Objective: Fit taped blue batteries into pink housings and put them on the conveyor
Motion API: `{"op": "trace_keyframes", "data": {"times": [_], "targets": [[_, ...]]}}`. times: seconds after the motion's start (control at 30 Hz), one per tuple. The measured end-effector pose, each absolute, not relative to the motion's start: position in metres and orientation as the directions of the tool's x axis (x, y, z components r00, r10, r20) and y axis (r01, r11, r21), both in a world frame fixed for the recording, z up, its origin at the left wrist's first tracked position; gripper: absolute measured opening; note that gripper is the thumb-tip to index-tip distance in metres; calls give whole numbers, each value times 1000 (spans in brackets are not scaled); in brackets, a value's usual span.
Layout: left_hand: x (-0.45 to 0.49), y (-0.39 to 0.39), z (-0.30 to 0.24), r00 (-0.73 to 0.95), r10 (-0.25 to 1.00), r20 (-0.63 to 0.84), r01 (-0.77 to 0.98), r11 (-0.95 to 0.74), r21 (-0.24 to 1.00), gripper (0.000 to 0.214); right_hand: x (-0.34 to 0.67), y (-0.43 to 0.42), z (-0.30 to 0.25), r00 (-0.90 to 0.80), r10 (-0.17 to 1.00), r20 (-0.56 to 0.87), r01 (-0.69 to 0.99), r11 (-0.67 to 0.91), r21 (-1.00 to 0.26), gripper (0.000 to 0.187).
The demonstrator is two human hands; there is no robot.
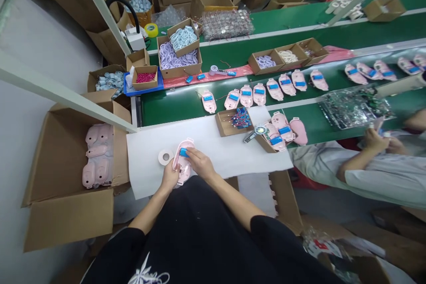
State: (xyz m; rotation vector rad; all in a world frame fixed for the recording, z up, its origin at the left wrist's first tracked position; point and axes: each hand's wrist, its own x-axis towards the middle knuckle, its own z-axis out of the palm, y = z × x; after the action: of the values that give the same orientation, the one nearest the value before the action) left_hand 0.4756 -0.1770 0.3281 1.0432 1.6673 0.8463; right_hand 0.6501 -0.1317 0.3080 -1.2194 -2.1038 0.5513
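Observation:
My left hand [170, 175] is closed around the near left edge of a pink plastic housing [184, 169], holding it tilted above the white sheet. A blue cylindrical battery [183, 152] lies in the upper part of the housing, and the fingertips of my right hand [201, 165] press on it. Just left of the housing sits a roll of white tape [165, 157]. To the right, a small cardboard box [234, 122] holds several blue batteries with red wires. Beside that box rests a small device with a round head [258, 131].
Pink housings with blue batteries [246, 96] line the green conveyor [173, 106]. More housings [280, 126] lie on a box at right, near a co-worker's hands [376, 140]. A large open carton [60, 155] stands at left. Boxes of purple rings [173, 61] sit behind.

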Motion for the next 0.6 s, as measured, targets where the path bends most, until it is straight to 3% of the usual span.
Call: {"op": "trace_keyframes", "data": {"times": [0.27,0.43,0.6], "targets": [[490,-172,323,-154,908,-389,253,416,873,31,657,-134,291,-308,890,336,610,456,-648,31],[489,-170,299,-220,884,-412,163,450,878,34,652,-124,299,-366,905,219,712,424,-560,29],[487,-112,249,-321,805,-499,-34,516,856,33,658,-106,301,-364,928,81,763,347,-546,42]]}}
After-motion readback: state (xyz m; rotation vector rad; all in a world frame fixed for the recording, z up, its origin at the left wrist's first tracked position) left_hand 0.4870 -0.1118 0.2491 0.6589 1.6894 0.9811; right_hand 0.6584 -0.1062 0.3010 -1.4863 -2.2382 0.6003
